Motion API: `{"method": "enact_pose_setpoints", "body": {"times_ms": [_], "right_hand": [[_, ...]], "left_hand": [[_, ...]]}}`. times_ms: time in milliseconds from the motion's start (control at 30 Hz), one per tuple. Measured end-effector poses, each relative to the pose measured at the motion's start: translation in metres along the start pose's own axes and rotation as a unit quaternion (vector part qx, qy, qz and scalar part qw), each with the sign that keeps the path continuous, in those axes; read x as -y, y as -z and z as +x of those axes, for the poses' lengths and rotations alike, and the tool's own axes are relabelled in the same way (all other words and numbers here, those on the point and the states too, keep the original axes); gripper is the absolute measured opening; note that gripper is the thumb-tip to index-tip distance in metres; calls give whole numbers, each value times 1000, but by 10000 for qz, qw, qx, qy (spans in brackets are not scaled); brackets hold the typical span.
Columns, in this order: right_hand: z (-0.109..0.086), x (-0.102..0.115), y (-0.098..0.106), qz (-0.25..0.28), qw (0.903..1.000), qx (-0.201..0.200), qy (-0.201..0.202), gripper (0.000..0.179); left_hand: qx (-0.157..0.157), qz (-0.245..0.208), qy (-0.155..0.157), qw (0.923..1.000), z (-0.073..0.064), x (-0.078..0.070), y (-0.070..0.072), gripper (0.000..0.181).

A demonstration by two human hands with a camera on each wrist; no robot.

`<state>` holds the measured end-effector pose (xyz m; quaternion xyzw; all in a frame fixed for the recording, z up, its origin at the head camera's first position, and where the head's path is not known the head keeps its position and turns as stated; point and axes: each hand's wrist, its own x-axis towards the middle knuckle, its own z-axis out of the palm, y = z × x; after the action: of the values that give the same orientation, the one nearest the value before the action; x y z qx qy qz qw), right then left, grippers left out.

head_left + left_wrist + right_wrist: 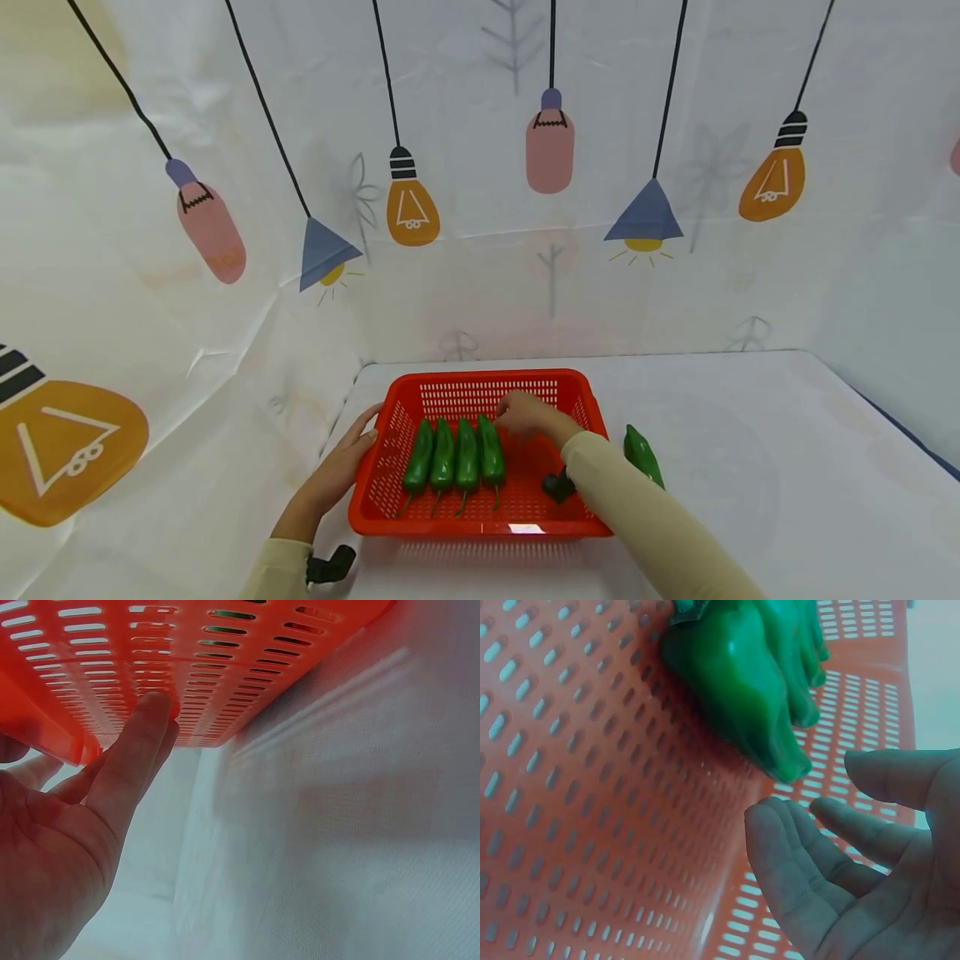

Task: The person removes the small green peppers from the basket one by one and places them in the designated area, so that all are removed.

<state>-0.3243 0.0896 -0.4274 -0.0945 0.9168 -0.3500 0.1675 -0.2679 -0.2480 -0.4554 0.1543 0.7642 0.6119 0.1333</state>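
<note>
A red plastic basket (480,528) holds several green chili peppers (442,458) in a side-by-side row, stems toward the person. My left hand (341,467) rests at the basket's left side. In the left wrist view, that hand's fairly straight fingers (142,742) lie against the slotted outer wall. Over the basket, my right hand (525,414) is just right of the row's last pepper (491,452). The right wrist view shows its fingers (780,862) loosely bent, with nothing between them and the thumb, close to the pepper tips. One more pepper (642,454) lies on the table right of the basket, partly hidden by the right sleeve.
The white table (787,467) extends right of the basket. Behind and to the left hangs a white sheet (465,292) printed with lamps. Small black devices sit at the left wrist (331,567) and right wrist (558,485).
</note>
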Motion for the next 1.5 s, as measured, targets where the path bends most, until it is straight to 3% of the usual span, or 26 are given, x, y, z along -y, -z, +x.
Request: {"method": "enact_pose_setpoints", "body": {"times_ms": [233, 867, 1167, 1500], "right_hand": [[5, 2, -6, 27, 9997, 23, -255, 22], [12, -2, -14, 31, 9992, 216, -333, 24], [9, -1, -17, 440, 9977, 398, -314, 15], [10, -3, -18, 562, 9970, 435, -289, 20]], "left_hand": [[-63, 1, 63, 10000, -1, 1, 1, 54], [52, -98, 4, 9999, 3, 2, 1, 54], [-40, -25, 8, 10000, 2, 3, 1, 55], [-161, 7, 91, 9998, 5, 4, 1, 53]]}}
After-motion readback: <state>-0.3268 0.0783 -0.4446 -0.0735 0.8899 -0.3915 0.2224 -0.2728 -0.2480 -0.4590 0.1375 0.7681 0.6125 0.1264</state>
